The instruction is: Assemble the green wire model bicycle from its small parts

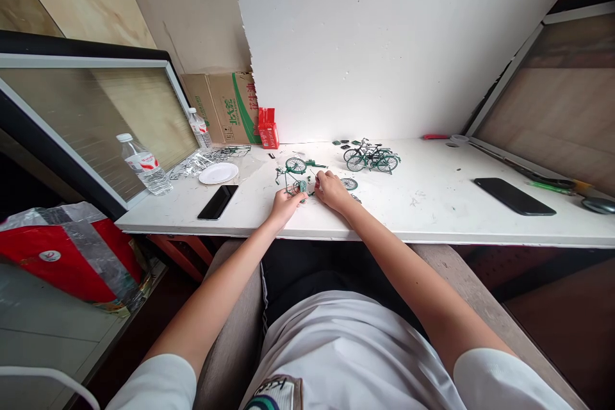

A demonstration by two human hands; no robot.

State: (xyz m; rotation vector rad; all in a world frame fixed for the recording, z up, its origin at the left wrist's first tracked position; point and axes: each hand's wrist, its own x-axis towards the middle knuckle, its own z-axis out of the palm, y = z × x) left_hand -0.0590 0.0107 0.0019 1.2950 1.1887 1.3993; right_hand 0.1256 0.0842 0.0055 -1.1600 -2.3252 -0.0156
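Observation:
A partly built green model bicycle [294,173] lies on the white table [432,205] in front of me. My left hand [286,202] is closed in a pinch on its lower part. My right hand [330,191] is closed beside it, fingertips meeting the same small green part; what it holds is too small to name. A loose green wheel [349,184] lies just right of my right hand. Two finished green model bicycles [372,157] stand further back.
A black phone [218,202] and a white paper plate [218,173] lie to the left, with two water bottles [144,165] and plastic part frames [211,157]. A red box [268,129] and cardboard carton [228,107] stand behind. Another black phone [514,196] lies at the right.

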